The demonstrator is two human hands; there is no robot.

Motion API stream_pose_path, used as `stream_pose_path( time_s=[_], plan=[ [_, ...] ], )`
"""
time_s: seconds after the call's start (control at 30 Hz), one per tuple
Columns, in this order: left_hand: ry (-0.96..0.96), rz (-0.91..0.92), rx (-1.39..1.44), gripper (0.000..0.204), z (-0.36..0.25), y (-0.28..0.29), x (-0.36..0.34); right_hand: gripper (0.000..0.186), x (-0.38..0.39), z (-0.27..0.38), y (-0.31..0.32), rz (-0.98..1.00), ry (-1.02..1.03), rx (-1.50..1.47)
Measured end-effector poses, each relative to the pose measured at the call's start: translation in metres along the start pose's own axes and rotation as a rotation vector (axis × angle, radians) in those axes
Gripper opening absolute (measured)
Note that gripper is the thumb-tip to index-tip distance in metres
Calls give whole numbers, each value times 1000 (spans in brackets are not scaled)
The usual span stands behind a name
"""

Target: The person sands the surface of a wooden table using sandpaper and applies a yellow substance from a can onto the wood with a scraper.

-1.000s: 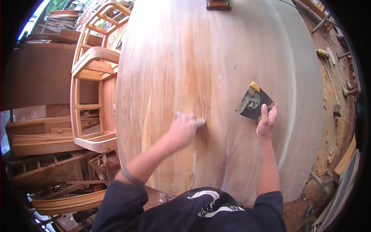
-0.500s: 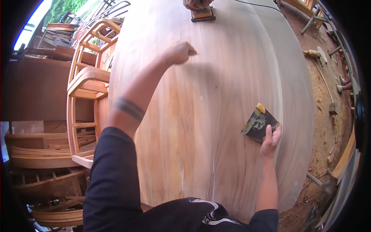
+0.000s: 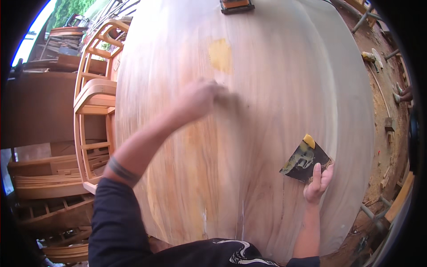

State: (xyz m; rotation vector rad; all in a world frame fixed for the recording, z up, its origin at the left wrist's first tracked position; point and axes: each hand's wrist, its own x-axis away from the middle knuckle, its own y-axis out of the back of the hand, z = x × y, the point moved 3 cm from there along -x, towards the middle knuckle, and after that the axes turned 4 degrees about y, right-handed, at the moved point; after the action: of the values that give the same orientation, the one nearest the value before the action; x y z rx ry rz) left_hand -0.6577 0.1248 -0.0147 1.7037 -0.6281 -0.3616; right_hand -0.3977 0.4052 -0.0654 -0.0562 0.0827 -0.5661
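Observation:
Blurred by motion, my left hand [image 3: 200,99] is closed low over a broad wooden slab [image 3: 267,111]. Something may project from its fingertips, but the smear hides what it is. A yellow patch of paste [image 3: 220,55] lies on the wood just beyond that hand. On the right, my right hand [image 3: 318,183] grips a dark flat board [image 3: 309,161] by its lower right edge, thumb on top. A lump of yellow paste [image 3: 309,141] sits at the board's far corner, and pale smears mark its left side.
An orange and black sander [image 3: 237,6] rests on the slab's far end. Wooden chair frames [image 3: 95,95] stand along the left side, with stacked curved wood pieces [image 3: 53,184] nearer. Sawdust covers the ground [image 3: 378,115] to the right, where a power tool [image 3: 368,57] lies.
My left hand has come nearer to me, uncovering the yellow patch. My right hand and the board sit slightly lower in view. The other person's hand on the sander is out of sight.

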Motion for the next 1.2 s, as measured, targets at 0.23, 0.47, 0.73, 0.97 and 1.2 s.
stream_pose_path(
  time_s=[0.23, 0.47, 0.73, 0.97, 1.2],
  plan=[
    [46, 151, -101, 59, 51, 55, -155, 25, 3, -9, -2, 38, -45, -64],
    [35, 226, -77, 52, -1, 23, -89, 26, 0, -8, 5, 47, -26, -74],
    [287, -49, 97, 47, -125, -57, 137, 19, -2, -9, -4, 98, 40, -174],
    [134, 326, 240, 52, -193, -62, 278, 19, -1, -18, 5, 92, 86, -169],
    [10, -211, -252, 34, 15, 33, -40, 17, 1, -7, -8, 101, 63, -111]
  ],
)
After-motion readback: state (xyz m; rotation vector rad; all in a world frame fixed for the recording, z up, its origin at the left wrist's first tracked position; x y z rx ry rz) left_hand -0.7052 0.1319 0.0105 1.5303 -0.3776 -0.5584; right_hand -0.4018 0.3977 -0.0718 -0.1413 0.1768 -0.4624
